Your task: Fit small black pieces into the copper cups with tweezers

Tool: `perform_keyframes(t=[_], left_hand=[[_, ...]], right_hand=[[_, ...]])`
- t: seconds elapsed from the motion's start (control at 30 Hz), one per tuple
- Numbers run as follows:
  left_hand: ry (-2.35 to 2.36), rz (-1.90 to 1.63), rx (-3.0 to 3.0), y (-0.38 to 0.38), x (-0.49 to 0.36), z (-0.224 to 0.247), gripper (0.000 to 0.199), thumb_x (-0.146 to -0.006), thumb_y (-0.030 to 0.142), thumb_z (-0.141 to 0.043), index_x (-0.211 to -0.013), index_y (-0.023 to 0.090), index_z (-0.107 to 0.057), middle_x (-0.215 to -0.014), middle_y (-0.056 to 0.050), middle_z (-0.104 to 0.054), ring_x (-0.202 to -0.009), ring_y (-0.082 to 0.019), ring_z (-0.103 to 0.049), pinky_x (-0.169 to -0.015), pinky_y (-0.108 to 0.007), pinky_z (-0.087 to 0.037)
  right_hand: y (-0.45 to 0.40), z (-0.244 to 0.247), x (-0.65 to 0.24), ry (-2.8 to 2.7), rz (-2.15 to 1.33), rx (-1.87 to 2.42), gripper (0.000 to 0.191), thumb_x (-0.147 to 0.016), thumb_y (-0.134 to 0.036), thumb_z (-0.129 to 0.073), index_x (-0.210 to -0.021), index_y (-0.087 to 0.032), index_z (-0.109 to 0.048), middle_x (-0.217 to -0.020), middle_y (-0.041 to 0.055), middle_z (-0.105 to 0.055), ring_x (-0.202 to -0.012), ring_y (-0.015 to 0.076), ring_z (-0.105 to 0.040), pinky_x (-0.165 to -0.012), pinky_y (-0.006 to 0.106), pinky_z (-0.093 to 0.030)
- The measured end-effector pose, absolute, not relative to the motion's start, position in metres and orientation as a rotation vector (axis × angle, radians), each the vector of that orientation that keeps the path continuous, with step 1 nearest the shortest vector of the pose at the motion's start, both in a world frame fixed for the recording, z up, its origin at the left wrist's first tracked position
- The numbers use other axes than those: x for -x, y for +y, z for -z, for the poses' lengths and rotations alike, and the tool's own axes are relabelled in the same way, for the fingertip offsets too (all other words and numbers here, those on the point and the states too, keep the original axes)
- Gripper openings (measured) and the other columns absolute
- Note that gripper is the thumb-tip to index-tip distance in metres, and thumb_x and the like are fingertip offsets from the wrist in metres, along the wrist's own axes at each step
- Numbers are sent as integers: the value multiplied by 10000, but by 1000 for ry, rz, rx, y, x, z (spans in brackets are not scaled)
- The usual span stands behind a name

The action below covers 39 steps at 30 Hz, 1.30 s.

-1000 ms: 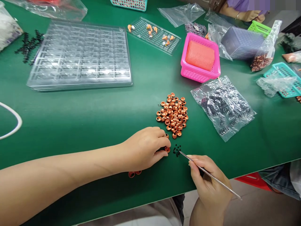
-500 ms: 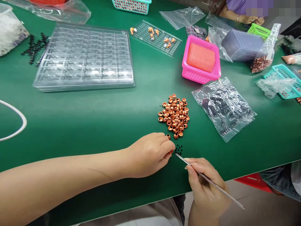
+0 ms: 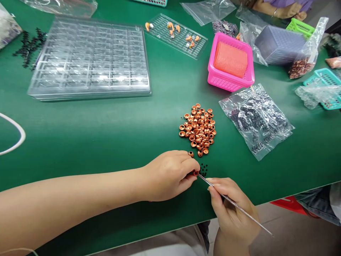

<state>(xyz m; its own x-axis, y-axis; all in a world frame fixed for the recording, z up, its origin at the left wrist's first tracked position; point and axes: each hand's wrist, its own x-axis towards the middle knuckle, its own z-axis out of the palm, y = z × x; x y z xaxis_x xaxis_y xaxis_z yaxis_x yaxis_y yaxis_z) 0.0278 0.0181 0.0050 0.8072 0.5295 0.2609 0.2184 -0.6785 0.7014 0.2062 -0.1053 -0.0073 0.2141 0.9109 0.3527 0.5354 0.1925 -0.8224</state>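
Observation:
Between the thumb and fingertips of my left hand [image 3: 170,176] is a small copper-coloured cup [image 3: 196,173], its hollow side partly visible. My right hand [image 3: 234,209] pinches a thin metal tool [image 3: 239,208], whose tip reaches the cup. Just beyond the tip, several tiny black pieces [image 3: 204,169] lie scattered on the green table. A heap of copper cups [image 3: 198,128] sits above my left hand, with a couple of loose ones at its lower edge. Whether the tip carries anything is too small to tell.
A clear compartment tray [image 3: 90,60] lies at the back left. Further right are a gridded plate [image 3: 181,41] with orange pieces, a pink basket [image 3: 222,83] and a plastic bag [image 3: 258,121] of dark parts. Another person's hands [image 3: 290,12] show at the top right.
The tool tip has moved from beside the black pieces to the cup. The cup has turned slightly in my left fingers. The whole view has shifted a little.

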Motion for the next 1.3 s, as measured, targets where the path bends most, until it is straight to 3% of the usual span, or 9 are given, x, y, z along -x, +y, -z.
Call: perform_keyframes(t=[0.7, 1.3], left_hand=[[558, -588, -2290, 18, -28, -2, 72, -896, 138, -547, -909, 144, -617, -736, -26, -667, -657, -151, -558, -648, -279, -469], [537, -612, -2272, 19, -28, -3, 64, -882, 125, -569, -890, 132, -632, -727, -18, -655, -648, -147, -548, -632, -267, -444]], right_hand=[[-104, 5, -206, -1543, -411, 1448, 331, -789, -13, -653, -1010, -259, -637, -943, 17, -735, -838, 172, -710, -733, 339, -592], [-104, 5, -203, -1495, -376, 1445, 274, -811, -42, -642, -981, -256, -640, -910, 18, -734, -820, 174, -711, -704, 333, -596]])
